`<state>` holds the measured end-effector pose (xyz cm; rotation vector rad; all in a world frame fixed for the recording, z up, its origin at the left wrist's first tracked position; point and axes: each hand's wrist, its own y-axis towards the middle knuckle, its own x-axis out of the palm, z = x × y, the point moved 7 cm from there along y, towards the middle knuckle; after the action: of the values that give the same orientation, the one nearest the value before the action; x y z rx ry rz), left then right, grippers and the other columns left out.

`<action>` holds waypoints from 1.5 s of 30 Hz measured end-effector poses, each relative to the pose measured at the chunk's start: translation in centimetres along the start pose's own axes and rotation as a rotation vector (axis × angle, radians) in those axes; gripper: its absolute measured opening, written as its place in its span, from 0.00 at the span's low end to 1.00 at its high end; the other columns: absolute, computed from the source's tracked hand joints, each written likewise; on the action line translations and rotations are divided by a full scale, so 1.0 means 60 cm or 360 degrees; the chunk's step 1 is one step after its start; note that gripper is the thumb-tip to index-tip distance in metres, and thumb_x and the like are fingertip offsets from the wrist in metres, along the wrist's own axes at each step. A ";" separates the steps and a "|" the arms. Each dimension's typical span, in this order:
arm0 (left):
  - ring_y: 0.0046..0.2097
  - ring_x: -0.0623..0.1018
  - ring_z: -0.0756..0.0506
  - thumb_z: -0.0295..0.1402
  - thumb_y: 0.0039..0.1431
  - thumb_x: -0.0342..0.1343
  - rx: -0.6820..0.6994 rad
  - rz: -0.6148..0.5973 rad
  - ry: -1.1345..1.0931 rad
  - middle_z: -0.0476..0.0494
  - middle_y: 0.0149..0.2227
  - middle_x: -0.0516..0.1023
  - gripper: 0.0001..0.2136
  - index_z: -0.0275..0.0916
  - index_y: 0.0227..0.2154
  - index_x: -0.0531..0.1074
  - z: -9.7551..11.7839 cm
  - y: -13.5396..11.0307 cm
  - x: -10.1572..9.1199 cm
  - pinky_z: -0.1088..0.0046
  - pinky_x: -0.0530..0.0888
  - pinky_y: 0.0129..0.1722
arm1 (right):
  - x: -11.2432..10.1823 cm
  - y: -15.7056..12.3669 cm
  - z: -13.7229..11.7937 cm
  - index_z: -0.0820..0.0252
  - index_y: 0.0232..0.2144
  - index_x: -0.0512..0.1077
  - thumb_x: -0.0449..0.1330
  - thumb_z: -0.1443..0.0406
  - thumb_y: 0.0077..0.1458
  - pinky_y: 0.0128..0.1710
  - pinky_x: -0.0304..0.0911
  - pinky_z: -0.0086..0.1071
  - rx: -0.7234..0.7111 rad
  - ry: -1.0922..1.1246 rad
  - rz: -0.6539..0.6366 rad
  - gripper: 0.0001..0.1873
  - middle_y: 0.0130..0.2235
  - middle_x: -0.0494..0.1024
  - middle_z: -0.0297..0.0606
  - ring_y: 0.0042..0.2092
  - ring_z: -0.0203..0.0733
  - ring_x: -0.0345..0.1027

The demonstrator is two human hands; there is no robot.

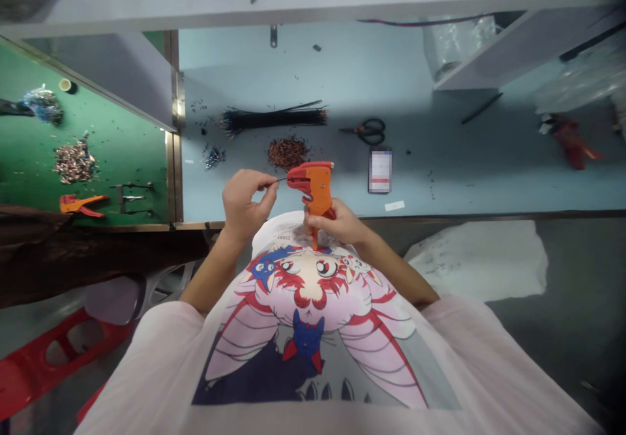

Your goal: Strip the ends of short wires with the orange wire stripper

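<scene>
Right hand [338,222] clenches the orange wire stripper [313,187], nose pointing left, body upright! Left hand [248,204] pinches a thin wire [282,179], its tip hidden at the jaws.

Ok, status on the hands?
Left hand pinching thin wire, tip at the jaws of the orange wire stripper. Right hand gripping the stripper. Ahead on bench: black wire bundle, reddish-brown pile of bits.

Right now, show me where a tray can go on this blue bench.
Bare blue bench lies between the phone and the red tool, and behind the wire bundle. Crowded: around the bundle, the clippings, and the stripper in your right hand.
</scene>
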<state>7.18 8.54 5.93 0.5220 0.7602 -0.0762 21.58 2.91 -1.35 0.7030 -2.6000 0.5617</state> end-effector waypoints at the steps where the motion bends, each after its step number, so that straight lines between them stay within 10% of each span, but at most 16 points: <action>1: 0.30 0.71 0.50 0.29 0.54 0.55 -0.0010 -0.0012 0.0009 0.48 0.28 0.75 0.02 0.40 0.28 0.72 -0.001 0.000 0.001 0.72 0.68 0.35 | -0.001 0.000 0.000 0.62 0.25 0.67 0.61 0.57 0.53 0.24 0.66 0.29 -0.0006 -0.0038 0.0021 0.14 0.21 0.71 0.33 0.23 0.34 0.67; 15: 0.29 0.70 0.51 0.29 0.55 0.54 -0.0107 -0.0138 0.0028 0.49 0.27 0.74 0.04 0.39 0.28 0.72 -0.015 -0.007 0.012 0.74 0.66 0.33 | -0.019 0.001 0.020 0.61 0.19 0.62 0.59 0.56 0.53 0.13 0.52 0.24 0.0090 -0.0185 0.0256 0.19 0.12 0.63 0.27 0.13 0.29 0.55; 25: 0.30 0.70 0.50 0.30 0.54 0.54 -0.0368 0.0013 0.0141 0.49 0.26 0.73 0.04 0.39 0.28 0.73 -0.052 -0.012 0.003 0.74 0.66 0.33 | -0.048 0.010 0.028 0.64 0.36 0.66 0.68 0.58 0.42 0.34 0.70 0.35 0.0172 0.0147 0.0366 0.22 0.32 0.74 0.38 0.34 0.40 0.72; 30: 0.29 0.69 0.51 0.31 0.53 0.55 -0.0466 -0.0032 -0.0021 0.51 0.25 0.73 0.03 0.39 0.27 0.72 -0.043 -0.016 0.007 0.75 0.67 0.32 | -0.079 0.010 0.012 0.63 0.35 0.67 0.68 0.59 0.41 0.33 0.69 0.36 0.0028 -0.0017 0.0721 0.21 0.30 0.74 0.36 0.32 0.40 0.72; 45: 0.30 0.71 0.50 0.30 0.55 0.55 -0.0246 -0.0252 -0.0054 0.50 0.26 0.74 0.04 0.39 0.26 0.72 0.011 -0.019 0.021 0.72 0.66 0.35 | -0.043 0.025 -0.063 0.60 0.34 0.66 0.68 0.58 0.43 0.30 0.71 0.33 -0.0409 -0.0037 0.0780 0.20 0.29 0.72 0.33 0.28 0.37 0.70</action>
<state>8.23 7.39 4.98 0.3123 0.7663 -0.1715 23.80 6.88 0.22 -0.0155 -2.8014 0.3402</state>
